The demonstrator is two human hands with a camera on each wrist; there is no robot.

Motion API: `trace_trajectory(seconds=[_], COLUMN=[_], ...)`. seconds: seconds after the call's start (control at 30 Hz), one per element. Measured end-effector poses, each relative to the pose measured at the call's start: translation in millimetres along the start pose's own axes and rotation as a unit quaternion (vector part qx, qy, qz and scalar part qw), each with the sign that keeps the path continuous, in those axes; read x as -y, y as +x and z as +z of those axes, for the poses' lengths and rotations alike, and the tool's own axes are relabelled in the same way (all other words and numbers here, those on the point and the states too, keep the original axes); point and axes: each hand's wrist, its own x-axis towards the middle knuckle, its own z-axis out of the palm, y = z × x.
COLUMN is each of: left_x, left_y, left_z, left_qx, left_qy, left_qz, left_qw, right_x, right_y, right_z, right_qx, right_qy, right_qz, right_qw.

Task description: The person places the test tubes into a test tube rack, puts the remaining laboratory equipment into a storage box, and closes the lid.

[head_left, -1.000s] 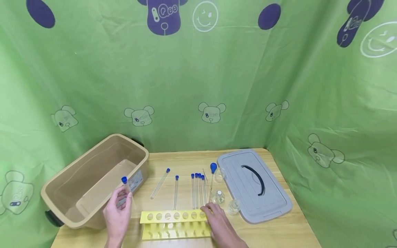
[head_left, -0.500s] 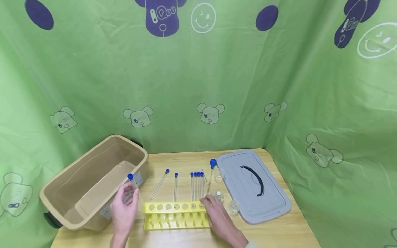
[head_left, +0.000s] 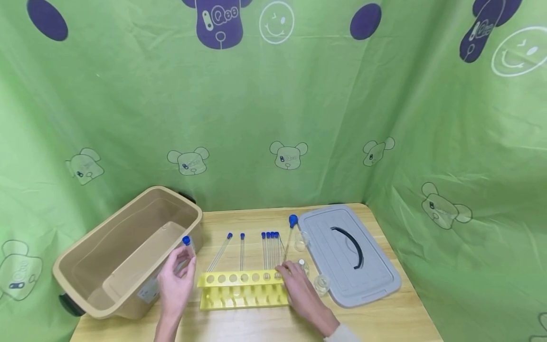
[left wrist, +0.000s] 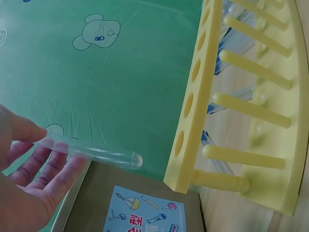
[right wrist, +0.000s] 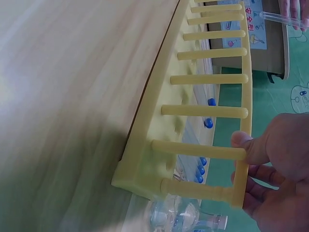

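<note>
- Yellow plastic rack [head_left: 243,289] is standing between your hands; your right hand [head_left: 299,292] is gripping its right end, thumb pressing the top rail.
- Your left hand [head_left: 176,285] is pinching a clear test tube [head_left: 188,251] with a blue cap, holding it just left of the rack, its rounded end [left wrist: 135,160] pointing at the rack's end hole.
- Just beyond the rack, more blue-capped tubes [head_left: 269,249] are lying on the wooden table [head_left: 384,323].
- Small glass bottles [head_left: 320,284] are sitting right of your right hand.
- Farther out, a beige bin [head_left: 85,285] is lying past your left hand and a grey lid [head_left: 376,285] past your right.
</note>
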Motion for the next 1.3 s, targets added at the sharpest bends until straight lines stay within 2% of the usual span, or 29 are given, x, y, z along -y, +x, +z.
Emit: trace_trajectory(seconds=[0.27,0.4,0.5,0.77,0.97,1.3], left_x=[-29.4,-36.0,-35.2,-24.0,-14.5,32.4], left_y=[4.4,6.1,6.3,3.4,0.1,-6.3], left_z=[3.5,5.9,9.3,17.4,19.9,26.6], left_qx=[0.004,0.010,0.015,0.032,0.055,0.071], left_qy=[-0.004,-0.007,-0.010,-0.016,-0.028,-0.029], left_qz=[0.012,0.014,0.018,0.023,0.003,-0.023], left_qw=[0.9999,0.9998,0.9997,0.9991,0.9981,0.9968], right_x=[-5,-9,-11,-14,-16,-15], right_y=[10.3,13.8,15.1,17.0,18.4,19.0], right_z=[-1,-1,0,1,2,1], right_qx=[0.000,0.004,0.010,0.014,0.008,0.013], right_qy=[0.009,0.007,0.006,0.012,0.015,0.022], right_qz=[0.007,0.008,0.010,0.009,0.007,0.014], right_qw=[0.9999,0.9999,0.9999,0.9998,0.9998,0.9996])
